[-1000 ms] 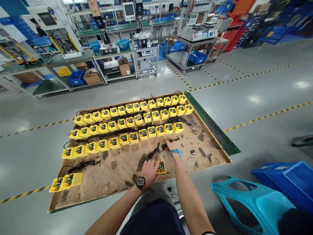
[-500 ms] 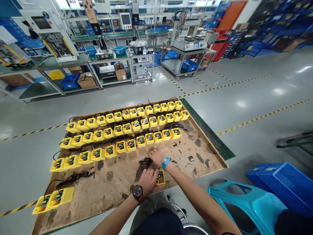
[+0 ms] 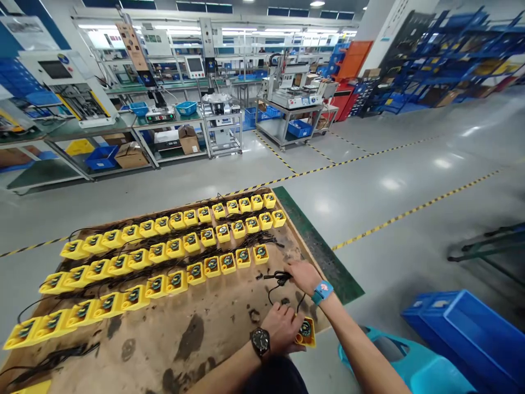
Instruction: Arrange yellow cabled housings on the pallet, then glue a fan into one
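Note:
My left hand, with a dark watch on the wrist, is closed around the left side of a yellow housing. The housing is an open box with a small round part and wires inside. Farther out, my right hand, wearing a blue-green wristband, grips a bundled black cable. A loose stretch of that cable hangs down between my hands toward the housing. Both hands are above the right part of a wooden board. The fingertips of my right hand are partly hidden by the hand itself.
Several rows of similar yellow housings stand on the board, black cables lying between them. A raised wooden edge runs along the right. Blue crates and a turquoise stool are at lower right. Machines on benches line the back.
Both hands have moved right across the board, bringing the yellow housing and cable along. The cable bundle is now lifted in my right hand. The view has shifted right and tilted up.

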The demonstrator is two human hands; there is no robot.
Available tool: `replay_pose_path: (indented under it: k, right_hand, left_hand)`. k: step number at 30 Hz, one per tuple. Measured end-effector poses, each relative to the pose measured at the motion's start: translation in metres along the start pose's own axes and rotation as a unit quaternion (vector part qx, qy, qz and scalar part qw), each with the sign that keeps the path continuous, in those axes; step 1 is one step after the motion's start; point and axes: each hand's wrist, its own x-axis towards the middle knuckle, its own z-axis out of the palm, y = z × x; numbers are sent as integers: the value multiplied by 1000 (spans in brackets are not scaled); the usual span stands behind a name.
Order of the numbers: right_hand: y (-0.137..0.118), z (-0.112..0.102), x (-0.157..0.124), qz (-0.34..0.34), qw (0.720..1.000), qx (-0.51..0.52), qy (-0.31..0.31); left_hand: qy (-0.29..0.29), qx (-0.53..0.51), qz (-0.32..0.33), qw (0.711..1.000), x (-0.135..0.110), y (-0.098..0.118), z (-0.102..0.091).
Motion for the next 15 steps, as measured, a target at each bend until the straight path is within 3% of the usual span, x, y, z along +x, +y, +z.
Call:
replay_pose_path:
  k: [3,6,11,15]
  right_hand:
    - [40,-24,20,-5,999,48,16]
    - [67,-27,33,43,993,104,32]
    - [88,1,41,146,970,192,-28]
    - [77,26,57,197,957,199,-73]
  left_hand:
    - [-1,3,-20,1000,62,6,-3]
    - [-14,10,-36,999,100,1,-5]
    - [-34,17,-32,999,112,-10,0]
    - [-65,25,-8,998,104,-8,11]
